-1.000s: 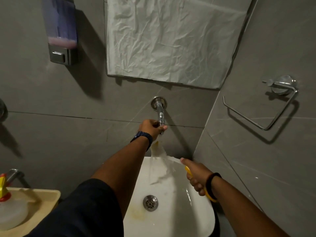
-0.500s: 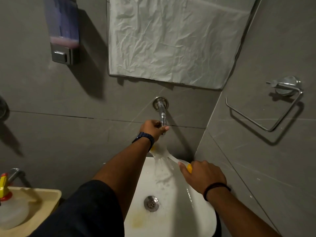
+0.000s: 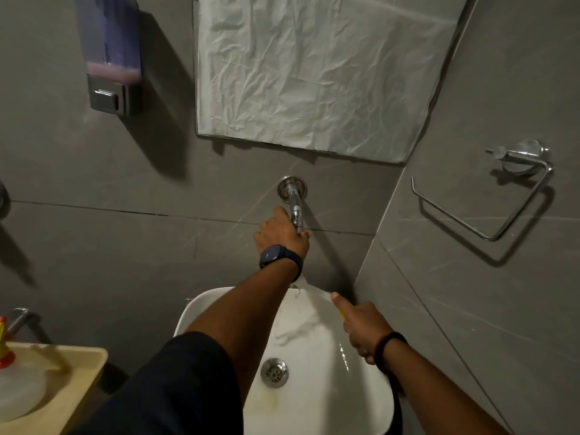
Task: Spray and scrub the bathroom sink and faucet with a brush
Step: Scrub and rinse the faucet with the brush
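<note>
Two hands work over a white sink (image 3: 370, 400) fixed in a wall corner, seen from the head camera. The left hand (image 3: 281, 232) reaches up to the chrome faucet (image 3: 295, 208) that juts from the grey tiled back wall, fingers curled against its spout and thumb tip touching the right side; whether it fully clamps the spout cannot be told. A dark watch (image 3: 276, 255) sits on that wrist. The right hand (image 3: 361, 324) is closed around a yellow brush handle (image 3: 342, 315), only a sliver of which shows, held at the sink's back right rim just beside the side wall, where little room remains. Water spreads down the back of the basin toward the drain (image 3: 274, 372). Yellowish stain lies on the near left of the basin floor. Left of the sink, well apart, a beige ledge (image 3: 78, 381) carries a clear bottle (image 3: 15, 390) with a red and yellow top. A soap dispenser (image 3: 111, 54) and a covered mirror (image 3: 314, 70) hang above; a towel ring (image 3: 489, 196) hangs on the right wall.
</note>
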